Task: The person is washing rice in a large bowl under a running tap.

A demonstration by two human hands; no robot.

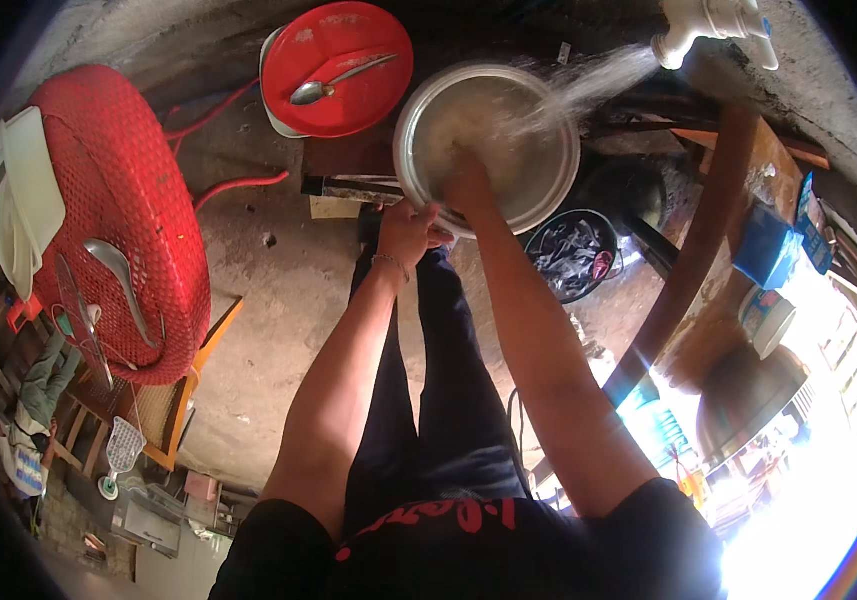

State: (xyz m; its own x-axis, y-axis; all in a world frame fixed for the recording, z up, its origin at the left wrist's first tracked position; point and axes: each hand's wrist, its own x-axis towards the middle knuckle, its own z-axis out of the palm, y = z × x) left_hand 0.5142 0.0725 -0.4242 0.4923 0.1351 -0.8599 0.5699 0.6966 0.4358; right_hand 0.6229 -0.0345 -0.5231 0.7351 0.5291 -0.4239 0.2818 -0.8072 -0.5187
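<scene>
A round metal pot [571, 142] holds cloudy water, and a stream from the white tap [672, 46] at the upper right runs into it. My left hand [410, 232] grips the pot's near left rim. My right hand [467, 184] reaches down into the pot, its fingers under the cloudy water, so what they touch is hidden. To the left of the pot lies a red plate [346, 45] with a metal spoon [312, 92] and another utensil on it.
A red woven plastic basket [121, 180] with a large metal spoon [117, 262] stands at the left. A bin with plastic scraps [575, 255] sits below the pot's right side. A wooden table [698, 247] carries a blue packet [767, 244] and a metal bowl [747, 401].
</scene>
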